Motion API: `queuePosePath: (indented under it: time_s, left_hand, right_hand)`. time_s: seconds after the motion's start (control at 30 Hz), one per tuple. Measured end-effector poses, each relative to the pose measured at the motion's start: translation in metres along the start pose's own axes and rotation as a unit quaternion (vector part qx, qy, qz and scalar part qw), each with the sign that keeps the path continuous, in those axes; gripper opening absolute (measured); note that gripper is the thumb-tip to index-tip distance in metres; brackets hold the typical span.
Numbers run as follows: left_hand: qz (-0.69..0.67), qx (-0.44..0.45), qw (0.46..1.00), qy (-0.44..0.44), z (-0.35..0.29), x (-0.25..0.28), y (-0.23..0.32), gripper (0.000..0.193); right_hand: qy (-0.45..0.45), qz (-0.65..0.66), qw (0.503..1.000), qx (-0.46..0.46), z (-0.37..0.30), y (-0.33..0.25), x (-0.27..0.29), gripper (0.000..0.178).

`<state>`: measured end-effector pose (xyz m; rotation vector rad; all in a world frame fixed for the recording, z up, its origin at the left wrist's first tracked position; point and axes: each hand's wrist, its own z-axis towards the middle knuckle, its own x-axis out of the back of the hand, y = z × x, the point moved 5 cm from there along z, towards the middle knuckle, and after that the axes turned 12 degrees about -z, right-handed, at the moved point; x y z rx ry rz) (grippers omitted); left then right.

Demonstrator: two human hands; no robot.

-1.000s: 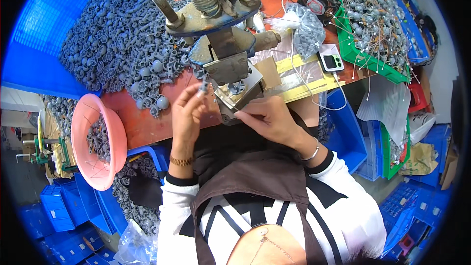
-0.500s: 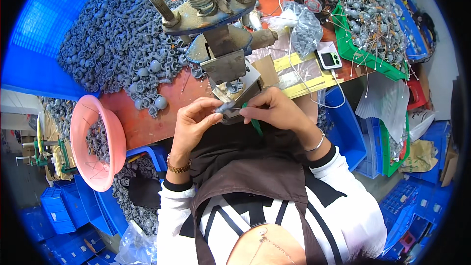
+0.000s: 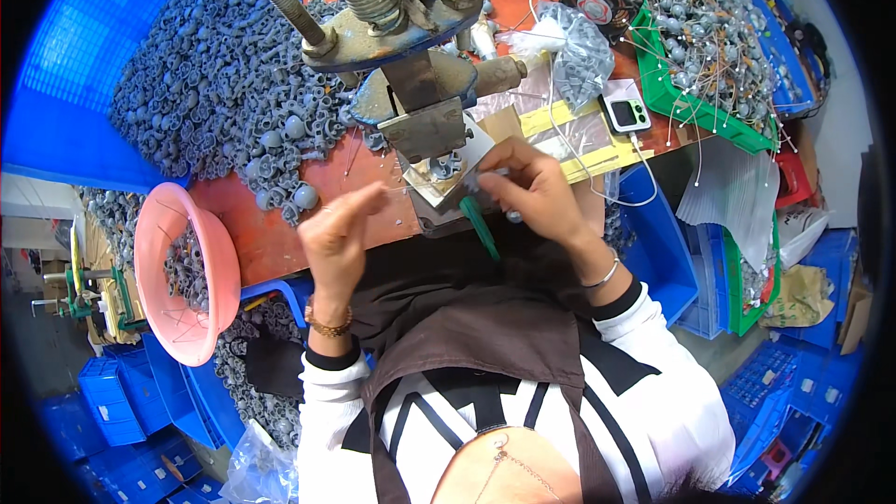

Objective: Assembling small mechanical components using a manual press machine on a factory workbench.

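My right hand (image 3: 537,194) is closed in a pinch on a small grey plastic part (image 3: 473,181), held just right of the press's base. A rounded grey bit (image 3: 513,217) shows under its fingers. My left hand (image 3: 338,238), somewhat blurred, is over the table's front edge; its fingers are stretched out and nothing shows in them. Between and beyond the hands stands a metal press (image 3: 429,131) with thick bolts. Another grey part (image 3: 446,166) sits in the fixture below its ram. A green strip (image 3: 479,227) hangs at the base's front.
A large heap of grey plastic parts (image 3: 224,75) covers the table's left side. A pink basin (image 3: 149,271) stands at the left edge. At right are a green crate (image 3: 672,98) of wired parts, a small white device (image 3: 625,112), a bag of parts (image 3: 583,61) and a fan (image 3: 597,0).
My hands have moved apart. The left has let go of the grey part and drawn back leftward; the right has risen slightly, with a grey part in its fingers.
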<state>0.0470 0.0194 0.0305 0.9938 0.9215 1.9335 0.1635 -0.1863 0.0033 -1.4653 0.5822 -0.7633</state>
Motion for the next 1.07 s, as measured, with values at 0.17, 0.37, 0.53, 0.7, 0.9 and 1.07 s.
queuePosePath:
  time_s: [0.17, 0.37, 0.53, 0.7, 0.9, 1.07]
  left_hand:
    - [0.416, -0.022, 0.907, -0.065, 0.001, -0.016, 0.021, 0.036]
    - [-0.032, 0.16, 0.986, -0.043, -0.007, -0.058, 0.004, 0.027]
    - [0.021, 0.125, 0.989, 0.074, -0.003, -0.058, -0.017, 0.016]
    - [0.075, 0.109, 0.99, 0.042, 0.009, -0.057, -0.014, 0.018]
    - [0.095, 0.026, 0.994, -0.041, 0.022, -0.052, -0.011, 0.022]
    - [0.146, 0.023, 0.989, 0.013, 0.012, -0.063, -0.009, 0.019]
  right_hand:
    - [-0.027, -0.104, 0.993, 0.044, 0.007, 0.002, -0.001, 0.013]
    - [-0.087, 0.031, 0.993, 0.067, 0.011, 0.022, -0.03, 0.017]
    - [0.05, -0.214, 0.974, 0.053, 0.01, 0.013, -0.029, 0.018]
    - [0.069, -0.342, 0.932, 0.099, 0.011, 0.009, -0.027, 0.01]
    - [0.109, -0.219, 0.967, 0.066, 0.062, -0.02, 0.048, 0.016]
    - [0.099, -0.053, 0.984, 0.138, 0.133, -0.075, 0.057, 0.043]
